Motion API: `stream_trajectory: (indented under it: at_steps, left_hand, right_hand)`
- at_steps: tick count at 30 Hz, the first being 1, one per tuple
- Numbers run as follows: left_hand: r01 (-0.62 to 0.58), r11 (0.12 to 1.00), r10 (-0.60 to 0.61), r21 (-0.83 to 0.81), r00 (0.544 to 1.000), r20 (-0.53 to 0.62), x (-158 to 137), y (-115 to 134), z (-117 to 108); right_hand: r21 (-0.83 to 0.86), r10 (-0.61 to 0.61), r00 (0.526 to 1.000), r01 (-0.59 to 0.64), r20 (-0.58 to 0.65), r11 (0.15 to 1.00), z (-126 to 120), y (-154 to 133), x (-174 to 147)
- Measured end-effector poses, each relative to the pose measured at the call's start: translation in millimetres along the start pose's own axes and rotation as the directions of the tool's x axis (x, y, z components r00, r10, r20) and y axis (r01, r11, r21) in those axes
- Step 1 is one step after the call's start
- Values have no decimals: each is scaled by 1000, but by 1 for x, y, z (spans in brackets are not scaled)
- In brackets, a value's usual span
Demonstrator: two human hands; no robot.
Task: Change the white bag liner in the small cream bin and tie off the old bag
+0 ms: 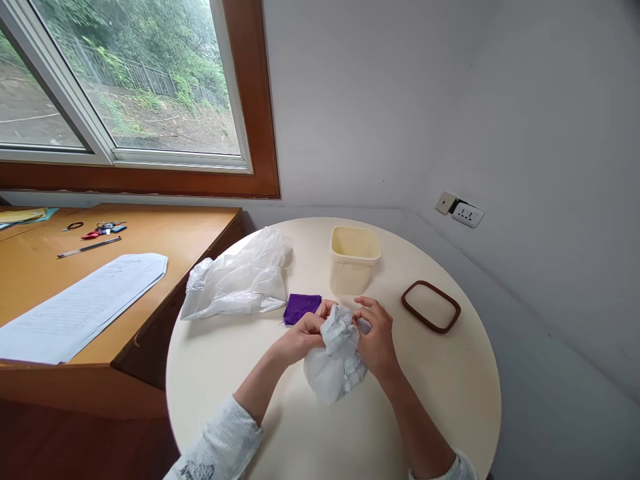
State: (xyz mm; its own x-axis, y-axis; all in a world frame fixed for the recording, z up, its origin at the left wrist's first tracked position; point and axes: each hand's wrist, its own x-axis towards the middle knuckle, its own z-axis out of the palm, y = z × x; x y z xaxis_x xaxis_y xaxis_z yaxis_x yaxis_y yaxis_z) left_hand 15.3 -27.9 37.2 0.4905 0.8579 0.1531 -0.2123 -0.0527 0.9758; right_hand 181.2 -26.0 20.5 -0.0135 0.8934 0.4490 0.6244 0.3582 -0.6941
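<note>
One gathered white bag (325, 375), rounded below and twisted into a crumpled neck above, occupies the near middle of one round cream table (450, 393); whether its base touches the surface cannot be told. Two hands hold it: the left hand (306, 335) has its fingers closed on the left side of the neck, while the right hand (376, 335) pinches the right side between thumb and fingers, its uppermost fingers lifted and bent. Just beyond the left hand lies one folded purple cloth (301, 307). Behind the bag stands one upright, open-topped cream tub (345, 275). To the right, apart from the tub, one brown frame (421, 319) with rounded corners lies flat. To the left, beyond the cloth, spreads one crumpled translucent plastic bag (245, 283). A second table (200, 233), brown and wooden, adjoins at left, bearing white printed sheets (90, 307), their number unclear, one pen (90, 247), one small dark ring (75, 226) and one cluster of small objects (106, 230), too small to count. One wood-framed window (150, 73) shows greenery; two plates, one a socket (469, 214), are mounted on the right-hand wall (550, 233).
</note>
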Motion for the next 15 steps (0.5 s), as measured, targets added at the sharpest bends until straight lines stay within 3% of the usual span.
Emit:
stream_trajectory:
  at_steps: [3, 7, 10, 15]
  left_hand:
    - [46, 982, -69, -181, 990, -123, 0, -4, 2]
    - [88, 913, -207, -398, 941, -267, 0, -8, 3]
    - [53, 906, -213, -421, 915, -343, 2, -9, 4]
    - [65, 914, -230, -400, 897, -378, 6, -8, 3]
  right_hand:
    - [39, 0, 1000, 0, 0, 999, -1, -1, 1]
    - [129, -10, 1000, 9, 7, 992, -1, -1, 2]
    - [186, 19, 997, -32, 69, 982, 0, -1, 2]
    - [288, 90, 990, -118, 109, 950, -1, -5, 2]
